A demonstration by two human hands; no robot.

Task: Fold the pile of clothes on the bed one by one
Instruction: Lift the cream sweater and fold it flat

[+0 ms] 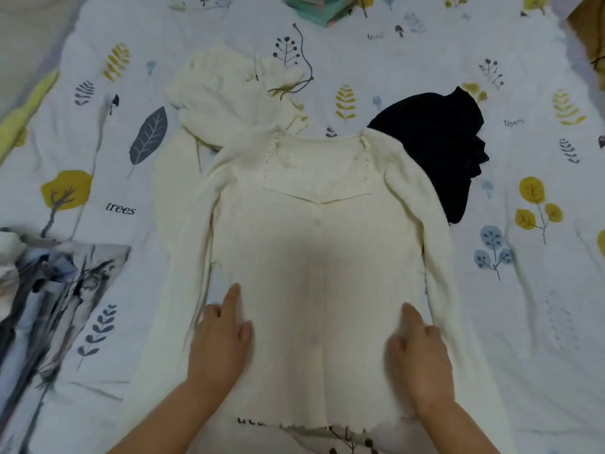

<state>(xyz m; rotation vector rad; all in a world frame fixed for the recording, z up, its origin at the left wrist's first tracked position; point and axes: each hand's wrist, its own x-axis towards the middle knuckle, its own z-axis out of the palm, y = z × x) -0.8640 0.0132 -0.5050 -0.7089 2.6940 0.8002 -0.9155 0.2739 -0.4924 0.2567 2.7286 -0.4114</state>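
— Both hands lie flat with straight fingers, holding nothing: the left hand [220, 339] presses the lower left of the cream cardigan [314, 257], the right hand [417, 348] the lower right.

— And around it, left to right?

— At nine o'clock of the cardigan lies a grey printed cloth [49, 290]. At eleven, partly under its shoulder, a second cream garment [226, 93]. The cardigan itself lies face up, buttons down the middle, sleeves running along its sides, on the tree-print bedsheet [540, 290]. At two o'clock, touching its right shoulder, a dark garment [438, 142]; at twelve, far off, something green [320, 8], too cut off to name.

— Which step?

— Smoothing, I'd judge; no fold is made yet.

— Next?

— Probably gripping a sleeve and laying it across the front, keeping the body flat.
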